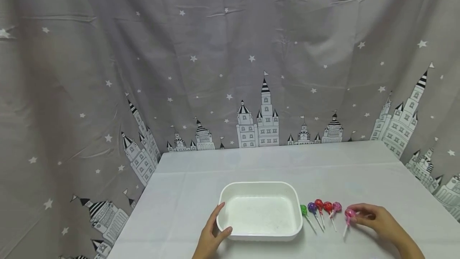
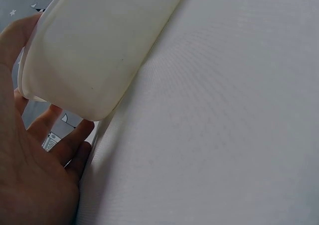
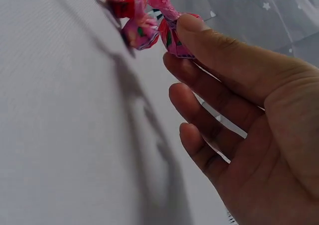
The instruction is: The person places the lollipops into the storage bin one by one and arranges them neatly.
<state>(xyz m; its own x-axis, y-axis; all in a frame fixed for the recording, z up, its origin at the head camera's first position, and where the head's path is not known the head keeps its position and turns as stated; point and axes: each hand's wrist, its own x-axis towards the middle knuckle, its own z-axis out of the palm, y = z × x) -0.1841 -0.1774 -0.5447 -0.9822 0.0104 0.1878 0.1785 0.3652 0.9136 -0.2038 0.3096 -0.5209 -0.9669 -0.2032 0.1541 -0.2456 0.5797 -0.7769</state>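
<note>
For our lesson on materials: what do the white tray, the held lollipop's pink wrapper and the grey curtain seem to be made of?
White tray: probably plastic, smooth with a faint sheen; the rounded corners look moulded.
Pink wrapper: thin, slightly shiny, likely plastic film; it creases and bunches at the neck.
Grey curtain: apparently fabric, mostly matte; it hangs in soft folds.

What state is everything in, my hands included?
White tray: upright, uncovered
Left hand: gripping white tray
Held pink lollipop: wrapped, tilted
Right hand: pinching that lollipop
Left red lollipop: lying down
Right red lollipop: lying down
Green lollipop: lying down
Purple lollipop: lying down
Other pink lollipop: lying down
Curtain: hanging, creased
Tablecloth: creased
</note>
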